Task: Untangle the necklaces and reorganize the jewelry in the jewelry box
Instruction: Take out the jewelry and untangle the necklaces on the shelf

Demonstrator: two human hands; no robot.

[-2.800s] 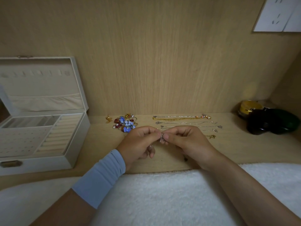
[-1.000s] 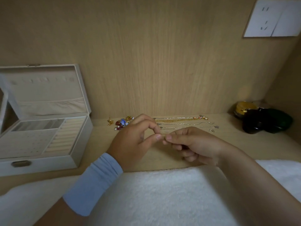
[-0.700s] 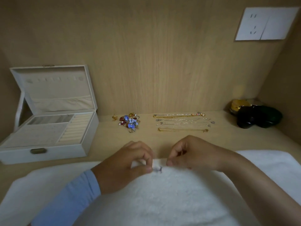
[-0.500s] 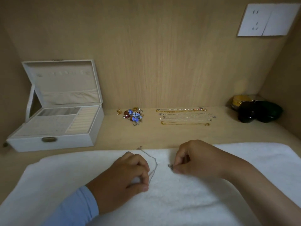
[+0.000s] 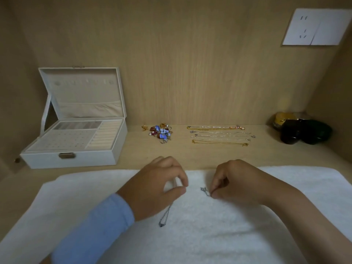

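Now: silver necklace (image 5: 165, 215) lies on the white towel (image 5: 209, 237), lower centre of frame. One stretch runs down from under the left hand (image 5: 158, 187) to a small dark pendant (image 5: 161, 224). A bunched clasp end (image 5: 204, 189) sits just left of the right hand (image 5: 236, 181). Whether the two stretches join beneath the hands, cannot tell.

Left hand: thumb and forefinger tips pressed together in a pinch, apparently on the chain; other fingers curled. Right hand: fingers curled under, thumb and forefinger nipping the chain right beside the clasp end.

Handling, as judged: very light, limp, fine-linked. Likely to snag in the towel's loops and to kink if pulled hard. Best taken with fingertips close on either side of any knot, teasing loops apart rather than tugging. Once free, lift by the clasp end so the pendant hangs and the chain falls straight.

Outward: on the wooden shelf (image 5: 190, 154) above the towel, four necklaces (image 5: 219, 137) laid straight, side by side, centre right; these look finished. Just left of them, a heap of coloured earrings and trinkets (image 5: 162, 131), unsorted. Jewelry box (image 5: 72, 161) at frame left, lid up, ring rolls and pegged tray showing. Dark jars (image 5: 304, 132) far right. Wall socket (image 5: 316, 27) upper right. Blue sleeve (image 5: 95, 225) on the left forearm.
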